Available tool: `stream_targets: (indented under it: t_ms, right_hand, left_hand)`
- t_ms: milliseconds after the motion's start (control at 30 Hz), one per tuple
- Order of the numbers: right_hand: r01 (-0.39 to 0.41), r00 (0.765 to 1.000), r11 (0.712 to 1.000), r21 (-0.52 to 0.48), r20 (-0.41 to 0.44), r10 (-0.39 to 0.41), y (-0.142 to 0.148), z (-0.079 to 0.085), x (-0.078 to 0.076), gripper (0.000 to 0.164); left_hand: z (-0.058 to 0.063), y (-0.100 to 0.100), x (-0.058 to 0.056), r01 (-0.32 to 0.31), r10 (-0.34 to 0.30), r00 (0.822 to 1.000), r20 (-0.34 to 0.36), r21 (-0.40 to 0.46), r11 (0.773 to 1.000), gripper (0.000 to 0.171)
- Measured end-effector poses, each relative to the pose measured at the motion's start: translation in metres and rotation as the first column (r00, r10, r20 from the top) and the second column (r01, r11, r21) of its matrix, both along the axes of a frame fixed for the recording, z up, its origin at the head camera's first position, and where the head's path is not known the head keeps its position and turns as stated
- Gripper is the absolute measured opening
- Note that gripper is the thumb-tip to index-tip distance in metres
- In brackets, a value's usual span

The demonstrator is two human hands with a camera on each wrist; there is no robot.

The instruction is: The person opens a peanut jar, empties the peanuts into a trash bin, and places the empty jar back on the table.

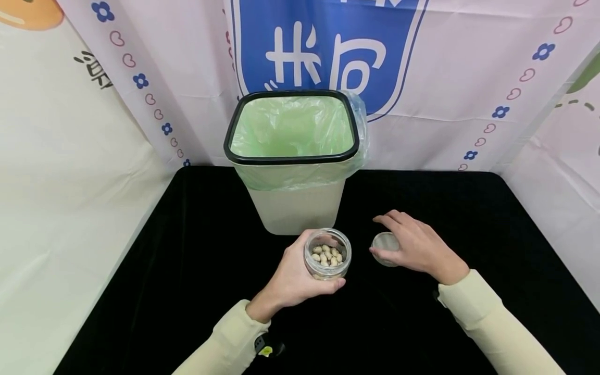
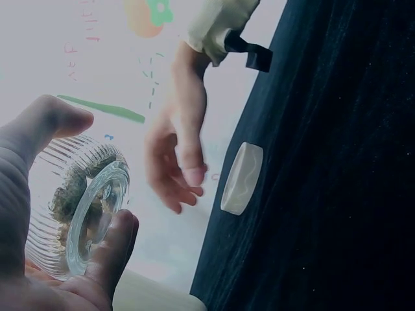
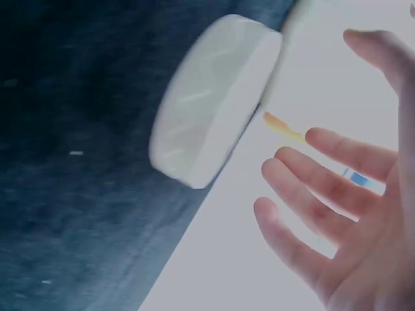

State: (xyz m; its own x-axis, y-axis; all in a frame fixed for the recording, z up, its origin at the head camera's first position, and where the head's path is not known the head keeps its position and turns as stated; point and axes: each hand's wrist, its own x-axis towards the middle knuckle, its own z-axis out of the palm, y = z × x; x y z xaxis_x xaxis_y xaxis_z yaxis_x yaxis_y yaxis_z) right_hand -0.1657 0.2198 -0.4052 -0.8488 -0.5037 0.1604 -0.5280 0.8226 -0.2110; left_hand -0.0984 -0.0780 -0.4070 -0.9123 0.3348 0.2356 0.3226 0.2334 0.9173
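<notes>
While the left hand [image 1: 295,275] holds a clear glass jar [image 1: 347,260], its grip is curled round the side, thumb at the front, and the jar's mouth shows to the head camera. Inside lie small, rounded, pale pieces [image 1: 327,255], probably nuts, though they are too small to be sure. To the right of the jar, a round, pale lid [image 1: 385,242] rests on the black bench [image 1: 206,265]. Over it is the right hand [image 1: 414,246], its grip spread and holding nothing; in the head view the thumb overlaps the lid, but both wrist views show a gap between them. Behind the jar stands a pale bin [image 1: 300,208] with a black rim, lined with a thin green bag [image 1: 290,179] folded over the outside. Beyond it hangs a white backdrop [image 1: 436,99] printed with a blue emblem [image 1: 300,15], hearts and flowers.
</notes>
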Motion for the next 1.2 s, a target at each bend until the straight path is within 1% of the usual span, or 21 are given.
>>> stream_targets:
  t_ms: [200,333,467,600,800,933,1000,1100,1200]
  right_hand:
    - [-0.023,0.999,0.999,-0.048,-0.046,0.021,-0.005,0.019,0.001,0.067]
    - [-0.042,0.995,0.993,-0.110,-0.094,0.032,-0.007,0.030,0.005,0.058]
    - [-0.060,0.994,0.978,-0.198,-0.106,0.040,-0.011,0.041,0.006,0.047]
    - [-0.079,0.992,0.962,-0.261,-0.112,0.051,-0.016,0.053,0.004,0.042]
    - [-0.123,0.983,0.936,-0.329,-0.172,0.069,-0.022,0.071,-0.001,0.034]
    - [-0.128,0.978,0.920,-0.370,-0.202,0.055,-0.025,0.085,-0.003,0.029]
    - [-0.117,0.978,0.914,-0.388,-0.205,0.038,-0.027,0.093,-0.004,0.026]
    - [-0.091,0.978,0.912,-0.401,-0.210,0.005,-0.030,0.107,-0.008,0.022]
    - [-0.066,0.976,0.916,-0.395,-0.218,-0.024,-0.035,0.121,-0.014,0.022]
  left_hand:
    - [0.002,-0.001,0.000,-0.001,0.001,1.000,0.004,-0.001,1.000,0.077]
    - [0.004,-0.003,0.000,-0.007,0.007,1.000,-0.009,0.003,1.000,0.077]
    - [0.005,-0.004,0.000,-0.018,0.018,1.000,-0.020,0.005,1.000,0.077]
    - [0.005,-0.005,0.000,-0.021,0.021,1.000,-0.021,0.002,1.000,0.077]
    - [0.005,-0.007,0.000,-0.028,0.028,0.999,-0.032,0.000,1.000,0.077]
    - [0.005,-0.010,0.000,-0.031,0.031,0.999,-0.040,0.003,1.000,0.077]
    - [0.005,-0.011,0.000,-0.027,0.027,0.999,-0.038,0.007,1.000,0.077]
    - [0.006,-0.012,0.000,-0.021,0.021,0.999,-0.033,0.017,1.000,0.076]
    - [0.008,-0.012,0.000,-0.014,0.014,1.000,-0.027,0.028,1.000,0.076]
